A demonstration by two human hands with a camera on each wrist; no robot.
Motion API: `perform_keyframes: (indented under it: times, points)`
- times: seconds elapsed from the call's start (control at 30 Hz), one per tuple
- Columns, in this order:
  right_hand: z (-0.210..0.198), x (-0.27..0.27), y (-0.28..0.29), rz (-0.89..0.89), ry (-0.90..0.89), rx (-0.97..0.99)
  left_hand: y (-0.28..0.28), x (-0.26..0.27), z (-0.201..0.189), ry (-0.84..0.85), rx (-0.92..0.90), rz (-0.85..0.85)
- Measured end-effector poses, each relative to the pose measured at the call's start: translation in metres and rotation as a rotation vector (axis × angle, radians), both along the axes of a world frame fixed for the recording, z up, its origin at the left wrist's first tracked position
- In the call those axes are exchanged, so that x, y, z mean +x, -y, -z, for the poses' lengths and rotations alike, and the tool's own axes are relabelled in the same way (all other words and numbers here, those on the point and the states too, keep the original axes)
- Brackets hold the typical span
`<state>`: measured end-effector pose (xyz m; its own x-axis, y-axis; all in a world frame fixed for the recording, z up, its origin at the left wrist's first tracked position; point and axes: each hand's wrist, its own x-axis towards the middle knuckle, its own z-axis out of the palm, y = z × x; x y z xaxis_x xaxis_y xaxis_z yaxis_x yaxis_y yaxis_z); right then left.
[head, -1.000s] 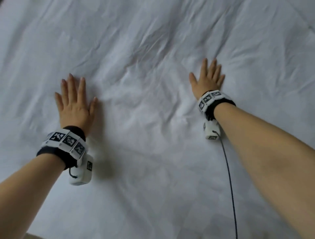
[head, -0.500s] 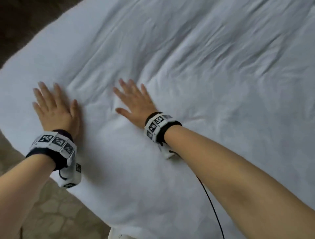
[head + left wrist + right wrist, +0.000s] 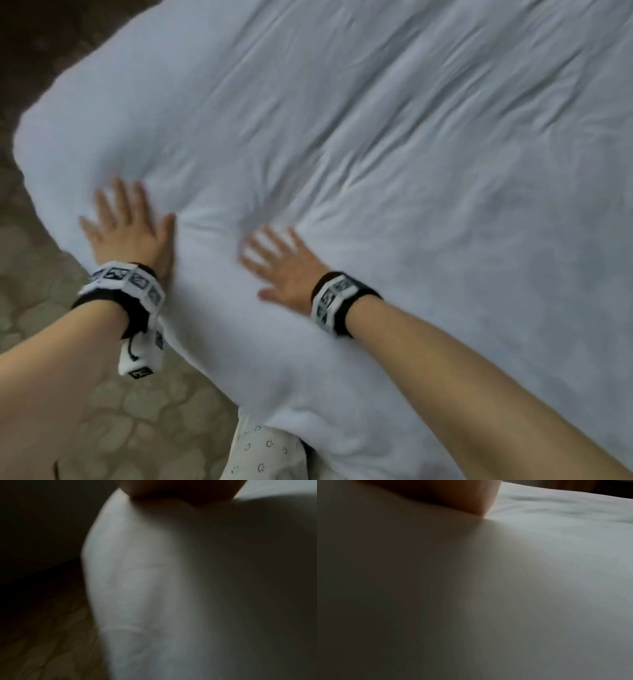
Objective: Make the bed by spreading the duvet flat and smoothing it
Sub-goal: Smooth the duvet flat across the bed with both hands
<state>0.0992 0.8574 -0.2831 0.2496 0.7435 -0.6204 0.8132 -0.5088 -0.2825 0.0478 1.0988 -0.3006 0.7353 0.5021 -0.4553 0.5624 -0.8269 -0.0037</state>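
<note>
Head view: duvet (image 3: 376, 154) seemingly under flat fingers (image 3: 116, 205).

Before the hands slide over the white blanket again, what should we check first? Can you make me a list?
1. Left hand flat on the duvet, fingers straight: ok.
2. Right hand flat on the duvet too: ok.
3. Neither hand pinching or bunching the cloth: ok.
4. Duvet smooth ahead of the hands: not ok, long creases run across the middle.
5. Duvet corner near the left hand lying on the bed, not sliding to the floor: cannot tell, the edge bulges over the side.
6. Wrist cameras showing the fingers: not ok, both views are dark and blurred.
</note>
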Motion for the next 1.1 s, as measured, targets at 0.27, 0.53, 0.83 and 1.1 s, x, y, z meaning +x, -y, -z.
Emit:
perform_keyframes:
  times: [0.27, 0.53, 0.83, 1.1]
  points:
    - [-0.022, -0.019, 0.087, 0.708, 0.178, 0.026, 0.039, -0.011, -0.038, 0.118, -0.018, 0.107]
    - [0.013, -0.136, 0.282, 1.621, 0.322, -0.237, 0.236, -0.037, -0.027, 0.178, -0.262, 0.594]
    - [-0.004, -0.340, 0.437, 2.495, 0.290, -0.472, 0.318, -0.120, -0.033, 0.095, -0.233, 0.656]
    - [0.016, -0.313, 0.385, 1.633, 0.370, -0.069, 0.455, -0.141, -0.025, 0.146, -0.306, 0.979]
